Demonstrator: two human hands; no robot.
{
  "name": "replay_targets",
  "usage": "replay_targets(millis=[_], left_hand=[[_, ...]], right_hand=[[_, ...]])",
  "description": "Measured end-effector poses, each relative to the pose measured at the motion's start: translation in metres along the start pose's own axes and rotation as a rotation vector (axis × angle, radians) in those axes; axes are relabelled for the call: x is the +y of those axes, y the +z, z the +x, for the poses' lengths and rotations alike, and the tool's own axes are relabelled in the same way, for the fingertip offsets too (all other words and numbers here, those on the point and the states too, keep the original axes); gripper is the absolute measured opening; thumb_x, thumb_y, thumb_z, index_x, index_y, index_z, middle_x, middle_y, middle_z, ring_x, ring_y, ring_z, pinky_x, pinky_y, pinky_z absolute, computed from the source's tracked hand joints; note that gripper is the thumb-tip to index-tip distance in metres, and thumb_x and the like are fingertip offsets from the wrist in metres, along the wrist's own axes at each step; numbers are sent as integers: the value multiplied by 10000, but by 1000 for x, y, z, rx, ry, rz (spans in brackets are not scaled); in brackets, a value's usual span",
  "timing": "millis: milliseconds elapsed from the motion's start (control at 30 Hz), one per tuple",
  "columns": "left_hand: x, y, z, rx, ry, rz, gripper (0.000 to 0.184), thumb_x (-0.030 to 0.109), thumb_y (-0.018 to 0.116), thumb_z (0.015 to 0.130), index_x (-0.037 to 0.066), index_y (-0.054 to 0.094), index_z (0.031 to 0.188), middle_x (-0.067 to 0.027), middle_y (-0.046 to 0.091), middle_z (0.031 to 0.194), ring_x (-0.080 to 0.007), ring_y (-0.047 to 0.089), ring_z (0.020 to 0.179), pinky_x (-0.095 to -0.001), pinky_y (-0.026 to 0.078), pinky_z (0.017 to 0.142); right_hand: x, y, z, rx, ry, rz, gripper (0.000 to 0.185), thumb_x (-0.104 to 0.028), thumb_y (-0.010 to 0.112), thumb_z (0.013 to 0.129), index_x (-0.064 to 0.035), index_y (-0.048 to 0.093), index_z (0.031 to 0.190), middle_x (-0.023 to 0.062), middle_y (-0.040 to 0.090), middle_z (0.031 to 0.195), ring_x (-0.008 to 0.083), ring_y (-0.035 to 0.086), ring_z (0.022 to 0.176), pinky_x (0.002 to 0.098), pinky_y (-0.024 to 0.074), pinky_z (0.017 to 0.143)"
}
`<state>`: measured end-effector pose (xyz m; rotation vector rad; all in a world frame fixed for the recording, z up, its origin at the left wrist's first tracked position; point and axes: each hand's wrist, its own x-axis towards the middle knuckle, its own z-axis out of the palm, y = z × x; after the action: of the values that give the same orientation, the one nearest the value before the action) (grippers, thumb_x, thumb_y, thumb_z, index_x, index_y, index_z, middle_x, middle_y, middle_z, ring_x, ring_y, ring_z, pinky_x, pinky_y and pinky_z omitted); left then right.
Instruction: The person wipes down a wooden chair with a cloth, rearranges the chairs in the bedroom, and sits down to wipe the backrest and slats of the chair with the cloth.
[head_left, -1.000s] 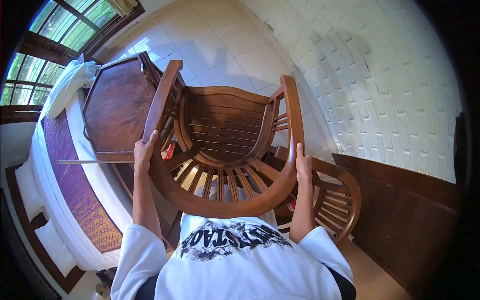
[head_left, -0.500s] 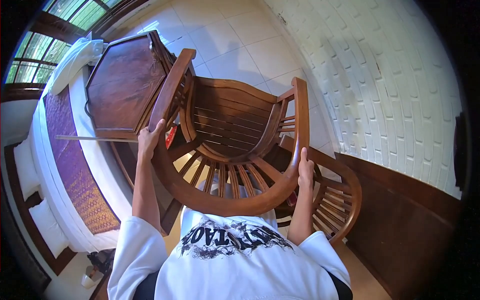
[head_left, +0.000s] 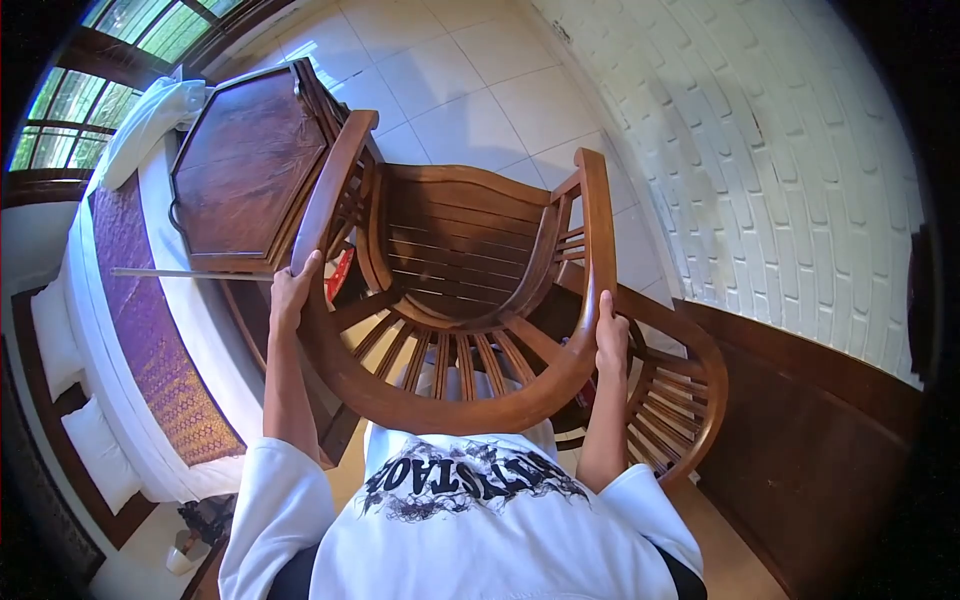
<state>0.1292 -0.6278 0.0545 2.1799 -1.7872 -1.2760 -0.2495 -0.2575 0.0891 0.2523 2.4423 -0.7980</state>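
A brown wooden armchair (head_left: 460, 190) with a slatted seat and a curved, spindled back is right in front of my body, its back rail towards me. My left hand (head_left: 292, 290) is closed around the outer side of its left arm rail, thumb on top. On the opposite side my right hand (head_left: 612, 338) grips the right part of the curved rail, thumb pointing forward along it. The undersides of both rails hide most of my fingers. Whether the chair's legs touch the floor cannot be seen.
A dark wooden table (head_left: 255, 165) with an angular top stands close by the chair's left arm. Further left is a bed (head_left: 150, 300) with a purple and gold runner. A second wooden chair (head_left: 690, 400) is beside my right hand, near the white brick-patterned wall (head_left: 760, 180).
The armchair has turned slightly, its left arm front coming a little nearer to me. My left hand has moved slightly back with it; both hands keep their grip.
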Motion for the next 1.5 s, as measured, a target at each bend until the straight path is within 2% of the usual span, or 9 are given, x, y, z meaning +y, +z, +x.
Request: replay_targets(millis=[300, 433, 467, 633, 800, 933, 1133, 1267, 1500], left_hand=[[-15, 0, -1, 3, -39, -107, 641, 535, 746, 863, -89, 718, 1006, -80, 660, 774, -143, 577, 618, -256, 469, 586], [-18, 4, 3, -27, -42, -112, 759, 616, 716, 840, -88, 704, 1123, -171, 721, 975, -226, 673, 819, -316, 526, 742], [-17, 5, 0, -35, -44, -109, 759, 616, 716, 840, -88, 704, 1123, -171, 721, 975, -226, 673, 819, -316, 526, 742], [-7, -1, -7, -33, -77, -37, 738, 596, 729, 844, -90, 704, 1117, -167, 720, 975, -227, 673, 818, -313, 526, 747], [-2, 0, -16, -12, -82, -18, 749, 601, 726, 844, -103, 700, 1099, -171, 721, 967, -231, 674, 816, -314, 527, 748], [-9, 1, -16, 24, -12, -59, 675, 574, 745, 851, -92, 709, 954, -74, 641, 738, -143, 556, 618, -260, 448, 580], [-17, 1, -8, 27, 15, -86, 688, 586, 739, 852, -93, 709, 962, -84, 648, 749, -150, 567, 626, -270, 457, 586], [-20, -2, -9, -14, 0, 40, 778, 608, 717, 844, -137, 689, 1064, -211, 720, 966, -272, 683, 826, -343, 531, 756], [-21, -2, -16, -32, -14, -19, 805, 624, 702, 847, -146, 679, 1080, -238, 717, 993, -303, 691, 859, -356, 537, 780]], right_hand=[[10, 2, 10, -43, -10, 5, 822, -618, 499, 970, 187, 651, 1042, 329, 676, 1061, 414, 669, 931, 432, 517, 834], [17, 2, 13, -51, 2, 12, 830, -628, 496, 965, 184, 655, 1034, 331, 677, 1053, 422, 668, 932, 438, 517, 830], [20, 1, 13, -46, 10, 9, 830, -628, 496, 965, 184, 655, 1034, 331, 677, 1053, 422, 668, 932, 438, 517, 830], [22, 2, 16, -90, 24, 13, 811, -611, 508, 976, 176, 642, 1121, 279, 689, 1075, 341, 671, 926, 382, 524, 795], [29, 2, 12, -50, 73, -14, 797, -610, 513, 976, 163, 654, 1112, 255, 696, 1030, 321, 667, 892, 376, 525, 772], [29, 0, 11, -80, 72, 41, 824, -629, 495, 964, 172, 654, 1077, 312, 685, 1045, 401, 676, 923, 442, 523, 823], [15, -4, -10, -40, 53, 9, 817, -620, 492, 972, 173, 651, 1085, 307, 687, 1033, 391, 677, 920, 438, 525, 816], [19, -4, -9, -25, 6, -6, 811, -613, 486, 978, 176, 652, 1074, 303, 687, 1024, 390, 677, 906, 437, 525, 806], [14, -6, -15, -3, 9, -35, 815, -613, 487, 978, 181, 650, 1060, 300, 689, 1011, 397, 676, 891, 441, 526, 790]])
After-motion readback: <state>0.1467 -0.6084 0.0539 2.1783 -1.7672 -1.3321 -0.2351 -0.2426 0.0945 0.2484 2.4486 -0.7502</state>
